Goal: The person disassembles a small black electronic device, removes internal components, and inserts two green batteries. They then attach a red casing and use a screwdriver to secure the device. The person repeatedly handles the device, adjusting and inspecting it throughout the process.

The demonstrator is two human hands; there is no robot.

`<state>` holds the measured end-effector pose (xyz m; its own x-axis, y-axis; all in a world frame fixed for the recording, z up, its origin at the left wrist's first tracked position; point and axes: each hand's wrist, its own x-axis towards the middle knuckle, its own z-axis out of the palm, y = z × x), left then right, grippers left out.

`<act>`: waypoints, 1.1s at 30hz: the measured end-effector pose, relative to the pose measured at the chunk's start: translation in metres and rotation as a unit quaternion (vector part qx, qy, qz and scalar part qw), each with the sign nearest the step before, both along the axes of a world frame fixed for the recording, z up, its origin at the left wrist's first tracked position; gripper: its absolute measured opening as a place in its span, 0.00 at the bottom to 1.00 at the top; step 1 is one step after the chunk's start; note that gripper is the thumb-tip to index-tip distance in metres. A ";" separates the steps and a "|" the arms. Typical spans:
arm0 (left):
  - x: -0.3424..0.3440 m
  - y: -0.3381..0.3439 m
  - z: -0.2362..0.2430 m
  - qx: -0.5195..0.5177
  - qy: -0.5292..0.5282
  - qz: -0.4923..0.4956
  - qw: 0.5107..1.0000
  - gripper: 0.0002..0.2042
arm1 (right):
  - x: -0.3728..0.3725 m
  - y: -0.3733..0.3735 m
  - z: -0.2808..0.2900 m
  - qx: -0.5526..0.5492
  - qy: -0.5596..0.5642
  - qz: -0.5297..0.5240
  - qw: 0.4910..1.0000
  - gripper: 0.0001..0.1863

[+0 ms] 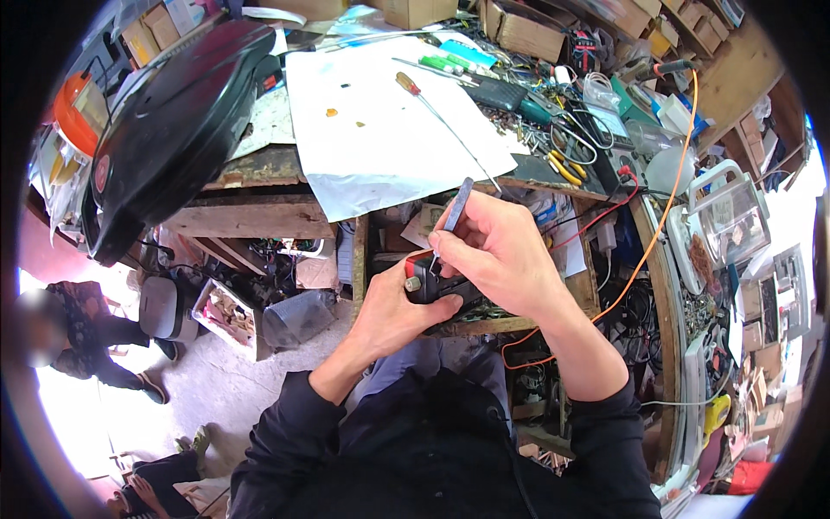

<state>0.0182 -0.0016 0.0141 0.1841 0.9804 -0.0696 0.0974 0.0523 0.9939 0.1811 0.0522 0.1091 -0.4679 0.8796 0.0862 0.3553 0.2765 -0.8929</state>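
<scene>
My left hand (385, 307) is wrapped round a small black device (422, 292) with a red edge, held over my lap in front of the bench. A short metal cylinder shows near its left end. My right hand (493, 251) pinches a slim grey tool (458, 204), which looks like tweezers; its thin lower end points down into the device. Fingers hide the tip's contact and much of the device. Beyond the hands, a white sheet (372, 121) covers part of the bench. On it lies a long screwdriver (409, 84) with an orange-brown handle.
A large black housing (181, 130) overhangs the bench at left. Yellow-handled pliers (565, 168), loose screws and a meter (605, 121) crowd the right. An orange cable (666, 216) runs down beside my right forearm. An open drawer (501, 324) lies under my hands. A person (86, 329) sits at far left.
</scene>
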 end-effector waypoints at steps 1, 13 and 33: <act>0.000 0.001 0.000 -0.009 0.000 -0.003 1.000 0.26 | -0.001 -0.002 0.000 0.016 -0.005 -0.007 1.000 0.06; -0.001 0.005 -0.001 -0.033 -0.044 -0.009 0.998 0.20 | -0.006 -0.013 -0.012 0.123 -0.019 -0.055 0.991 0.06; -0.003 0.011 -0.003 -0.113 -0.256 -0.034 0.959 0.16 | -0.015 -0.010 -0.030 0.260 -0.006 -0.053 0.964 0.06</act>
<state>0.0152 0.0096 0.0107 0.3142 0.9354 -0.1624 -0.3903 0.2832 0.8760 0.1665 0.0418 0.0786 -0.3815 0.7620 0.5233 0.4165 0.6471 -0.6386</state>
